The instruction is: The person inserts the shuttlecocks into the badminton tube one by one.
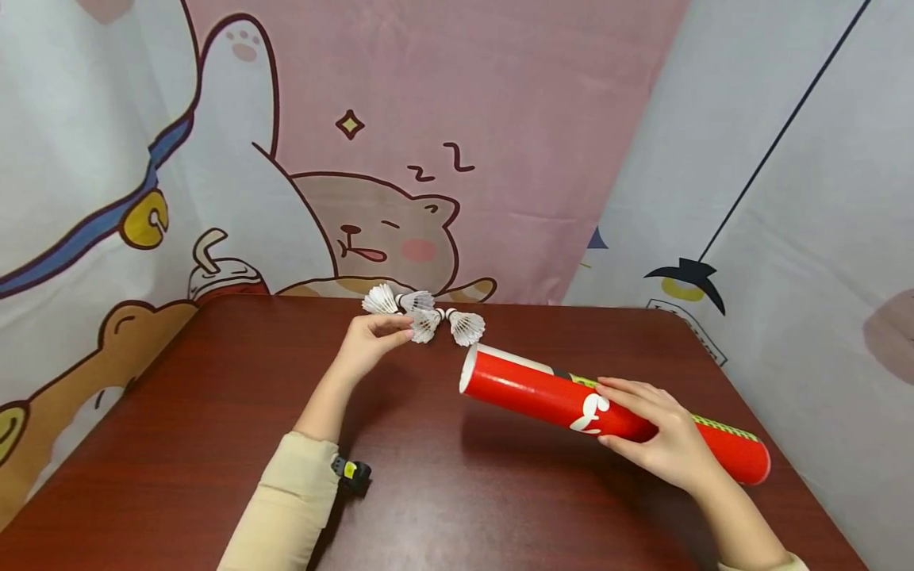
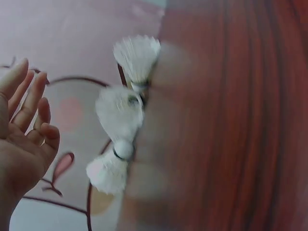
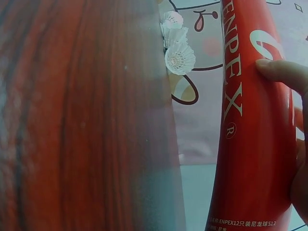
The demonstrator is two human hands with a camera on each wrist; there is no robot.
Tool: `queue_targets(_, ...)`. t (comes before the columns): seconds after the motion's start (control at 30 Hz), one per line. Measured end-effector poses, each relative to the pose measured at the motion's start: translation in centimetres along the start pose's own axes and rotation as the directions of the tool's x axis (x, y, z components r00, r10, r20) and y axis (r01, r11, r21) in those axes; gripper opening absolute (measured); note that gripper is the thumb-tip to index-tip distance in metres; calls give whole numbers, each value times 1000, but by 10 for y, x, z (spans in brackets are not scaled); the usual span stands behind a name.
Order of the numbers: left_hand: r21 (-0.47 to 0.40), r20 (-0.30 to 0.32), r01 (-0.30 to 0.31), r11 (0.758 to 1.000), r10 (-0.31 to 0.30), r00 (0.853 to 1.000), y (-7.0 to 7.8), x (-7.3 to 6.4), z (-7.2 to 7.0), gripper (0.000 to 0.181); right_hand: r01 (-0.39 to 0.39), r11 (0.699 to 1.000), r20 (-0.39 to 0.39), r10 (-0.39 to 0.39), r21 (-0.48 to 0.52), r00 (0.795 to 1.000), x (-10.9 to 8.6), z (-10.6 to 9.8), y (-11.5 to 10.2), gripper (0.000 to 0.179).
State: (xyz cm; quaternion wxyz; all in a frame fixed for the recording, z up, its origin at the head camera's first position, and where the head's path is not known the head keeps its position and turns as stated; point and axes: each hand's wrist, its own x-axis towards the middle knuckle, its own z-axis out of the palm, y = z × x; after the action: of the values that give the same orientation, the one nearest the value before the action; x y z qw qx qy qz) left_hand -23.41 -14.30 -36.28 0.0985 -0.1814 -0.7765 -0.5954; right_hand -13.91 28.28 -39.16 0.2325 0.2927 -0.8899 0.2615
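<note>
Shuttlecocks (image 1: 467, 327) could scatter if our left hand (image 1: 366, 342), fingers loose, bumps them; our right hand (image 1: 660, 432) grips the tube (image 1: 528, 390).

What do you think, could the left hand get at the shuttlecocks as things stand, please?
Probably yes: the left hand looks empty and close to the shuttlecocks, and the red tube, gripped by the right hand, lies off to one side rather than between them.

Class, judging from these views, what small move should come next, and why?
Probably the left grip should pinch one of the shuttlecocks: it hangs near them at the table's far edge, holding nothing, while the right grip holds the red tube.
</note>
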Motion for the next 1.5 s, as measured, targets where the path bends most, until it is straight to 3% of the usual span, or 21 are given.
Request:
queue_targets(0.17, -4, -121, 18, 1000, -18, 992, -15, 6, -15, 26, 0, 1000, 1, 0, 5, 1000, -1, -1, 0, 76)
queue_targets(0.33, -9, -219, 76, 997, -76, 973, -28, 16, -27, 31, 4, 1000, -1, -4, -1, 1000, 0, -2, 1, 76)
queue_targets(0.57, 22, -312, 174, 985, -159, 937, -89, 38, -44, 37, 1, 1000, 6, -1, 8, 1000, 1, -1, 1, 76)
queue_targets(0.8, 4, -336, 237, 972, -222, 915, -105, 48, -50, 40, 6, 1000, 3, -6, 22, 1000, 1, 0, 1, 75)
queue_targets(0.93, 8, -314, 292, 956, -275, 909, -110, 52, -50, 43, 6, 1000, -2, -6, 19, 1000, 0, -2, 1, 75)
queue_targets(1.03, 12, -301, 305, 952, -287, 909, -113, 54, -49, 44, 13, 1000, -9, -12, 26, 1000, 2, -2, 1, 75)
queue_targets(1.2, -22, -317, 333, 943, -322, 892, -119, 57, -46, 45, 33, 999, -14, -33, 41, 999, 4, -3, 2, 75)
queue_targets(1.5, -22, -298, 323, 946, -314, 901, -124, 61, -45, 44, 23, 999, 1, -23, 30, 1000, 3, -4, 3, 74)
